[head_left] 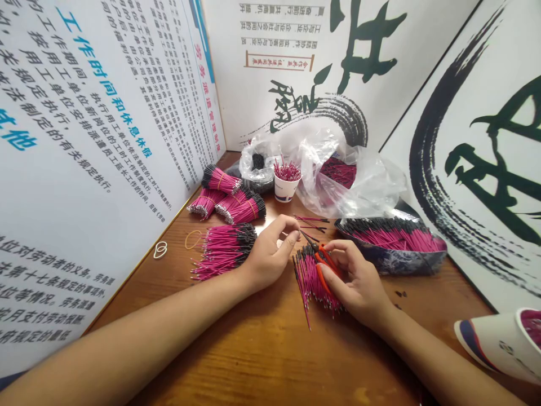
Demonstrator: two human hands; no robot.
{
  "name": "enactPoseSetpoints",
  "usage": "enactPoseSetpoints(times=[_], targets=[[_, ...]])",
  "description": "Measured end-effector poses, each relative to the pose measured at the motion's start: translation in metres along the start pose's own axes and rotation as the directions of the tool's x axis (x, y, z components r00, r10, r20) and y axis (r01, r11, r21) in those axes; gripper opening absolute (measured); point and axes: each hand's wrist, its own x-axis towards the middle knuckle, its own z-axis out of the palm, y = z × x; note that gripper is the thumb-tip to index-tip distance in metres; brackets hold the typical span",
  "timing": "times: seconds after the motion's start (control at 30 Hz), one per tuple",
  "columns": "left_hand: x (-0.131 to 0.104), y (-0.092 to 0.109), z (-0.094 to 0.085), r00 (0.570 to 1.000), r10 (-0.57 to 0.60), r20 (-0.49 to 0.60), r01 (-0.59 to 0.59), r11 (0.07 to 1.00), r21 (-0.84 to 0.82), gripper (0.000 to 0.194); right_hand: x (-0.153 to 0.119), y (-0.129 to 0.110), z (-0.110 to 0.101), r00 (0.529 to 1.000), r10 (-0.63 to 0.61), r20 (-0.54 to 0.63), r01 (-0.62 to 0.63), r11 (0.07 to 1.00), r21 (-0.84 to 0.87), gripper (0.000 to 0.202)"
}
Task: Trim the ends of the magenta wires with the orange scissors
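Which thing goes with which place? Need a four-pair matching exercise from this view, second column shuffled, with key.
Things
1. Orange-handled hand tool
2. White paper cup at the back
3. White rubber bands
4. Blue-patterned container

Places
A. On the table, beside the foot of the left wall panel
B. In front of the large clear plastic bag, filled with black-ended pink wires
C. In the right hand
D. Standing between two plastic bags and the banded bundles

Pairs: 1-C, 2-D, 3-A, 4-B
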Motion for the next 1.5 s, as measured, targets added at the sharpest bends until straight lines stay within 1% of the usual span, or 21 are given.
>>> enactPoseSetpoints(times=[0.27,0.67,1.17,1.5], targets=[[-0.0005,-0.0017,-0.0005,1.000,0.012,-0.009,-0.012,0.999,0.038,0.008,-0.0008,0.0016,0.0001,1.000,-0.013,-0.003,0.013,1.000,0.001,0.019],[0.0005,0.0010,-0.0014,0.998,0.067,-0.020,-0.066,0.995,0.069,0.010,-0.0008,0.0026,0.0003,1.000,-0.007,-0.012,0.007,1.000,-0.002,0.019],[0.0005,-0.0011,-0.0016,0.997,0.070,-0.018,-0.068,0.995,0.072,0.011,0.0004,0.0019,-0.0008,1.000,-0.009,0.018,0.010,0.999,-0.037,0.017],[0.0014,0.0005,-0.0014,0.998,0.052,-0.019,-0.050,0.997,0.059,0.010,0.0004,-0.0022,-0.0003,1.000,-0.013,-0.015,0.012,0.999,-0.038,0.017]])
